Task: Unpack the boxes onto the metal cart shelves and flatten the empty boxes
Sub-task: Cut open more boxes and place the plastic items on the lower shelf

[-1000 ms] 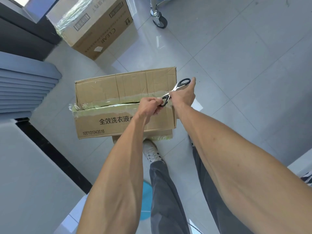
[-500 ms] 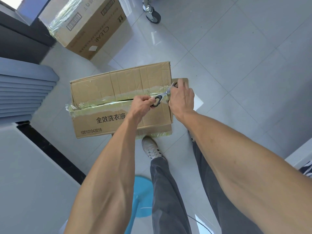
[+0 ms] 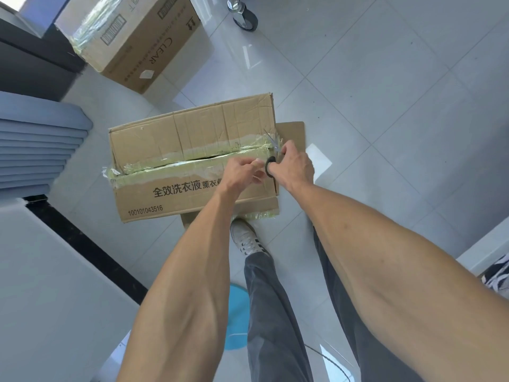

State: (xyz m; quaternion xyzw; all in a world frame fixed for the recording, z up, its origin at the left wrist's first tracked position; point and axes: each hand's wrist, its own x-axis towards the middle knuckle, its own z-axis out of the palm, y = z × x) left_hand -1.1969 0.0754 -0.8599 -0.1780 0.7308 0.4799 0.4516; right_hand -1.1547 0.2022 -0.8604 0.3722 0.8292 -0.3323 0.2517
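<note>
A brown cardboard box (image 3: 170, 133) with black printed characters stands on the tiled floor, its top seam covered in yellowish clear tape (image 3: 190, 161). My right hand (image 3: 294, 166) grips black-handled scissors (image 3: 271, 161) at the right end of the seam, the blades pointing up and left into the tape. My left hand (image 3: 242, 173) is just left of the scissor handle with curled fingers over the box top; whether it holds the handle or the tape I cannot tell. A flat piece of cardboard (image 3: 292, 130) lies under the box.
A second taped box (image 3: 137, 37) marked CLEAR lies at the back left. A caster wheel (image 3: 246, 16) of the cart shows at the top. Blue stacked mats (image 3: 35, 142) sit at the left, a white surface (image 3: 41, 285) below them. A blue round object (image 3: 237, 315) lies by my legs.
The scissors turned: the handles that pointed up and right now sit in my right hand, blades into the tape. My right hand moved down onto the seam's right end.
</note>
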